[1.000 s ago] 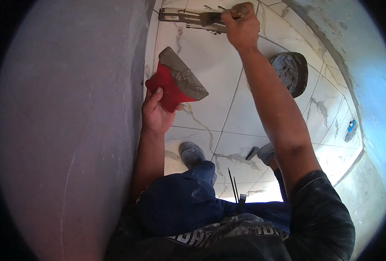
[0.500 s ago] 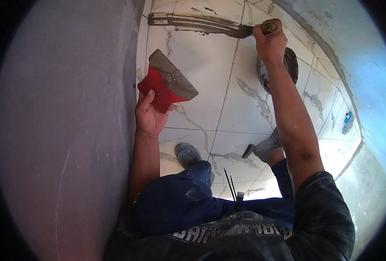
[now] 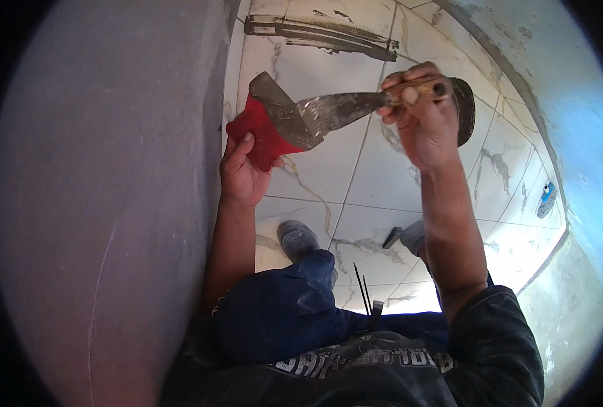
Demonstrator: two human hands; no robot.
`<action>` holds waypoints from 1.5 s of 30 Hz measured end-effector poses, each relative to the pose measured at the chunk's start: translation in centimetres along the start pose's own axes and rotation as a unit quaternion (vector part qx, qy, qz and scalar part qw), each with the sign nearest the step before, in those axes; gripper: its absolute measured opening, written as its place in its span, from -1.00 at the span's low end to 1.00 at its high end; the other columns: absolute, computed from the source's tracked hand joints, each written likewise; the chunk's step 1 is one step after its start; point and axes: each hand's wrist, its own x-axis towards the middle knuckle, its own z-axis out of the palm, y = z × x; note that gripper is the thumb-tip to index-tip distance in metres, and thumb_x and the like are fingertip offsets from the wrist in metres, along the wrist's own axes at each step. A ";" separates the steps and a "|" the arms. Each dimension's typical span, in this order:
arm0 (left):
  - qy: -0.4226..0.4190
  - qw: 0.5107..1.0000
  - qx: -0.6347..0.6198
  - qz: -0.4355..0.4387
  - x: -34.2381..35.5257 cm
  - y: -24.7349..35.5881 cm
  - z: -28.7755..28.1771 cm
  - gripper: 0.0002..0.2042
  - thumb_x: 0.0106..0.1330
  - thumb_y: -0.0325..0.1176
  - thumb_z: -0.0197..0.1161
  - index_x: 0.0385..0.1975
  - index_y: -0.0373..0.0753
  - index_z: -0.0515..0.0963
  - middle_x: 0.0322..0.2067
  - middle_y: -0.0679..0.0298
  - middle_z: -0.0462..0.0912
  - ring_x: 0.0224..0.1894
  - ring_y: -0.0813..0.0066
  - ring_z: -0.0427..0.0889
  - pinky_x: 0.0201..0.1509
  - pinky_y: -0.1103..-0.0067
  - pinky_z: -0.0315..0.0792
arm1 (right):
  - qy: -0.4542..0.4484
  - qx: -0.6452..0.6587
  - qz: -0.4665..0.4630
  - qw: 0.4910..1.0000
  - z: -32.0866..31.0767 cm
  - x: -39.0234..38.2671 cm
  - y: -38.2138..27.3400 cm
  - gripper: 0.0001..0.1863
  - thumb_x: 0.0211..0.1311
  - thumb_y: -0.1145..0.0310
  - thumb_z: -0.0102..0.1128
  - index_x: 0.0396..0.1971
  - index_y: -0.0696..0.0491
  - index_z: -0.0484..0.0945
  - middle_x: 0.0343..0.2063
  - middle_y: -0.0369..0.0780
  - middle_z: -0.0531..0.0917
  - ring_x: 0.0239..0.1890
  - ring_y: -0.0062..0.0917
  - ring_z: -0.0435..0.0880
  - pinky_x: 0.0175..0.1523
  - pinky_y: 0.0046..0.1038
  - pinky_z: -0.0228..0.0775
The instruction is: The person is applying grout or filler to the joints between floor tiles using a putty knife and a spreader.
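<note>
My left hand [image 3: 246, 173] grips a red float [image 3: 260, 136], its fingers closed at the lower edge. Wet grey grout [image 3: 274, 102] coats the upper right edge of this float. In my closed right hand [image 3: 427, 125] is a putty knife [image 3: 345, 112], held by its wooden handle. The smeared blade reaches left and touches the grout on the float. Ahead of both hands, a dark streak of grout [image 3: 328, 37] runs across the white marbled tiles [image 3: 322, 74].
A dark round bucket [image 3: 465, 112] stands partly hidden behind my right hand. Close on the left rises a grey wall [image 3: 111, 169]; a pale bluish wall [image 3: 559, 102] curves along the right. A blue-and-grey brush [image 3: 547, 199] lies by that wall. My shoes [image 3: 298, 239] are on the tiles.
My right hand has drawn the putty knife back from the floor streak toward me, bringing its blade onto the float. The left hand and float have barely shifted.
</note>
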 end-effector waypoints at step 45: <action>-0.066 0.996 -0.047 -0.049 -0.7 -0.8 -2.5 -0.61 0.43 -0.30 -0.08 0.25 -0.06 0.26 0.07 0.25 0.52 -0.01 0.33 0.59 -0.43 0.49 0.53 | 0.183 -0.285 -0.189 0.922 6.2 15.9 13.4 -0.77 0.08 0.42 0.27 -0.34 0.17 0.42 -0.51 -0.20 0.55 -0.45 -0.51 0.51 -0.28 -0.45 0.41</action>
